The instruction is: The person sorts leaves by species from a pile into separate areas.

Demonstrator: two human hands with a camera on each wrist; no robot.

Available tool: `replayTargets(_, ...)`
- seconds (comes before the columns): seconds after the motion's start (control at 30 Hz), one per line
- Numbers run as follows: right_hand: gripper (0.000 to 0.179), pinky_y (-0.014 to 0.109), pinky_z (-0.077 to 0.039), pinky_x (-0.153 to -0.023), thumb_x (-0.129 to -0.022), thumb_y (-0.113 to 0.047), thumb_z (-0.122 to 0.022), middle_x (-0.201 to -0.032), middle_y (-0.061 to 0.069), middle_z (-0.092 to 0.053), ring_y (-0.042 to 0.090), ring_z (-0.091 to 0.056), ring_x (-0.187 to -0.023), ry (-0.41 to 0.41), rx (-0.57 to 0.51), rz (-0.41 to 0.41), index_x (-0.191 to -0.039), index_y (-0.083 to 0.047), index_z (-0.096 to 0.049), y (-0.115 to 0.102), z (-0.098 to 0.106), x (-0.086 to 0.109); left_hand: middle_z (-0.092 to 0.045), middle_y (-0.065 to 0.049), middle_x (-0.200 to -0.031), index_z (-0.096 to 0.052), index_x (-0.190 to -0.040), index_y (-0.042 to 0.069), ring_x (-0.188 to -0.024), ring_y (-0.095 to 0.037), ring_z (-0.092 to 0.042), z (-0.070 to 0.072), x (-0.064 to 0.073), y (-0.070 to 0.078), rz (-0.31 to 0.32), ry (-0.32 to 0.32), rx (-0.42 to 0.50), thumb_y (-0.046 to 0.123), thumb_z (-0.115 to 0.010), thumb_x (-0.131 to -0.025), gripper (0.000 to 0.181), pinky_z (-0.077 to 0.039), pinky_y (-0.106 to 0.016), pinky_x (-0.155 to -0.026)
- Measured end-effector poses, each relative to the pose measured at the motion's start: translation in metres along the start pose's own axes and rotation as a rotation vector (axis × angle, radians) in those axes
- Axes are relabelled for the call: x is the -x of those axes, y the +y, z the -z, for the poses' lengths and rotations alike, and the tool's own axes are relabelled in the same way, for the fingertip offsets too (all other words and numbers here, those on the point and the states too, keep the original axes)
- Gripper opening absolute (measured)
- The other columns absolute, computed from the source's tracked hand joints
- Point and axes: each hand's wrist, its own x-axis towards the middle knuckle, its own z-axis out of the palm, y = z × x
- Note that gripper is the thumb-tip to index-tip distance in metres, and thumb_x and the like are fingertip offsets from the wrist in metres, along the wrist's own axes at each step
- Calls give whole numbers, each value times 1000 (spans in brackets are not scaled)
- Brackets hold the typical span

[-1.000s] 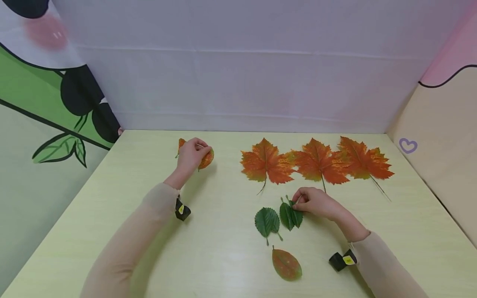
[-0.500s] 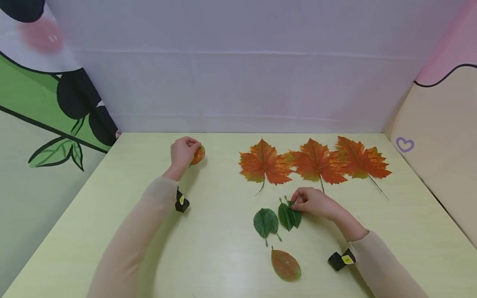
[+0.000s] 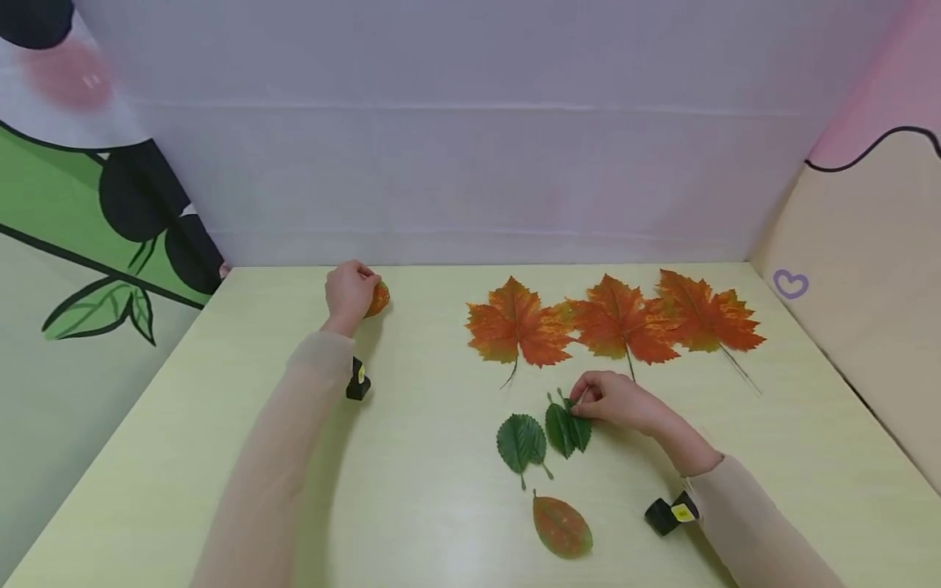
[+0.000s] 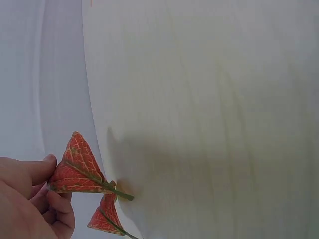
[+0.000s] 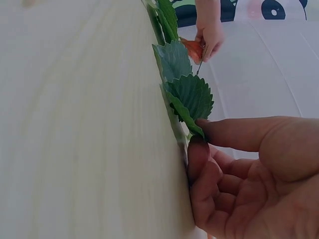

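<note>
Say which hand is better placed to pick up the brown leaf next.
Probably the right hand: it is nearer the brown leaf, though it pinches a green leaf. The left hand is farther off, holding an orange leaf.

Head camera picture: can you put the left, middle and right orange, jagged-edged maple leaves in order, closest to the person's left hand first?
1. Left orange, jagged-edged maple leaf: off to the left hand's right, at the row's left end.
2. Middle orange, jagged-edged maple leaf: between the other two.
3. Right orange, jagged-edged maple leaf: at the row's right end.
</note>
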Motion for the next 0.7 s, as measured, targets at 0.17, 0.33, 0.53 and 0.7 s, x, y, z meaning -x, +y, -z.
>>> replayTargets(0.17, 13, 25, -41, -60, -82, -11, -63, -68, 1, -57, 13, -50, -64, 6, 19, -2, -91, -3, -60, -1, 0, 1, -63, -15, -99, -64, -98, 3, -101, -34, -52, -3, -4, -4, 20, -10, -9, 21, -55, -90, 21, -41, -43, -88)
replayTargets(0.33, 13, 26, -41, -60, -82, -11, -63, -69, 1, -58, 14, -51, -64, 0, 6, -5, -91, -3, -60, -3, 1, 1, -63, -15, -101, -64, -98, 2, -100, -33, -54, -7, -10, -4, 48, -10, 8, 21, -54, -91, 23, -43, -41, -87)
replayTargets(0.53, 13, 26, -41, -61, -82, -11, -63, -70, 1, -58, 13, -51, -64, 1, 14, -14, -91, -2, -60, -3, 2, 1, -63, -16, -104, -63, -99, 1, -99, -34, -55, -12, -17, -3, 66, -16, 0, 23, -54, -91, 25, -44, -42, -84)
replayTargets(0.7, 14, 26, -40, -61, -83, -11, -63, -70, 2, -58, 12, -51, -64, -4, 5, -12, -92, -2, -59, -3, 1, 0, -62, -17, -106, -61, -101, 1, -100, -35, -55, -15, -18, -3, 65, -37, -20, 21, -50, -93, 24, -43, -44, -86)
